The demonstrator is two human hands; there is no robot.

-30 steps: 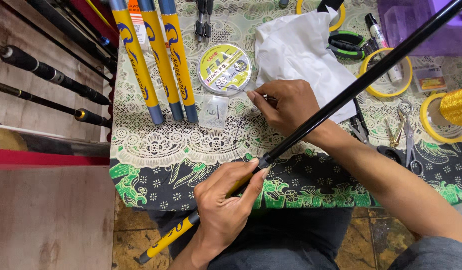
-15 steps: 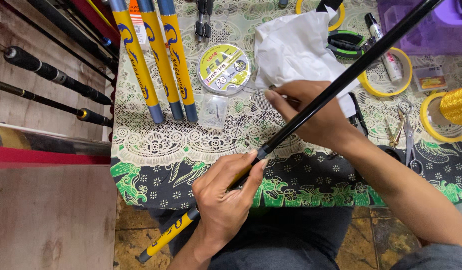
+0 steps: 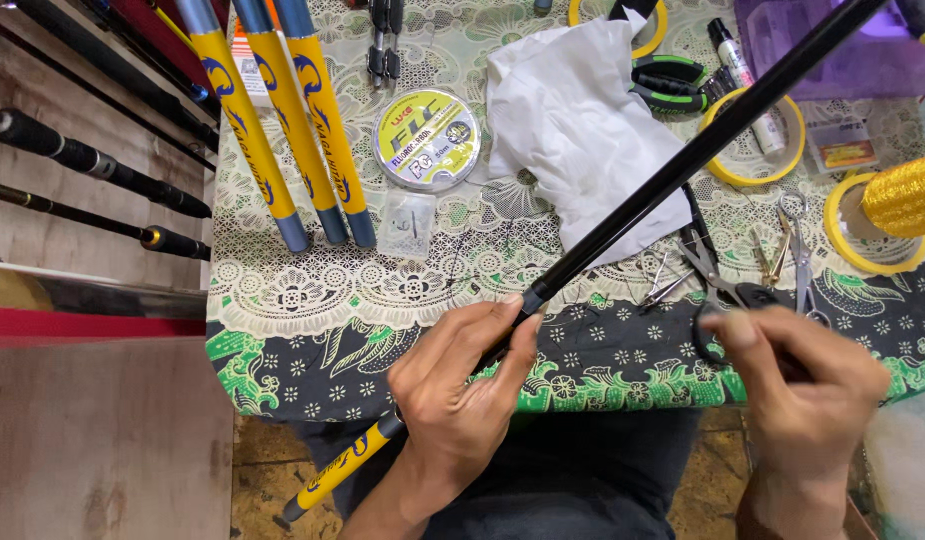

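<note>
The table [image 3: 312, 300] wears a patterned cloth, cream lace print up top and a black-and-green floral band along the near edge. To the left of it run bare wooden boards [image 3: 92, 430], with two dark rods [image 3: 102, 170] laid across them.

Now the grip. The left hand [image 3: 462, 390] is wrapped round a long black rod [image 3: 682, 160], fingers curled over, thumb pressed up against the joint where the blank steps thinner. That is a firm clasp. Below the fist the rod's yellow butt [image 3: 337, 470] pokes out toward the person's lap; above it the black shaft climbs diagonally away, up and to the right, passing over everything on the table.

The right hand [image 3: 802, 390], off to the right of that grip, is closed over the dark handles of a pair of scissors [image 3: 717, 285], the blades pointing up toward the shaft. Just beyond the blades lie small metal tools [image 3: 782, 250].

Up past the left fist: three yellow-and-blue rod sections [image 3: 282, 120] side by side, a round line spool [image 3: 427, 138], a tiny clear packet [image 3: 407, 222]. Under the shaft sits a crumpled white cloth [image 3: 582, 130]. Further right, yellow tape rings [image 3: 757, 140], green-handled pliers [image 3: 667, 82], and a spool of gold thread [image 3: 902, 195] at the far edge.
</note>
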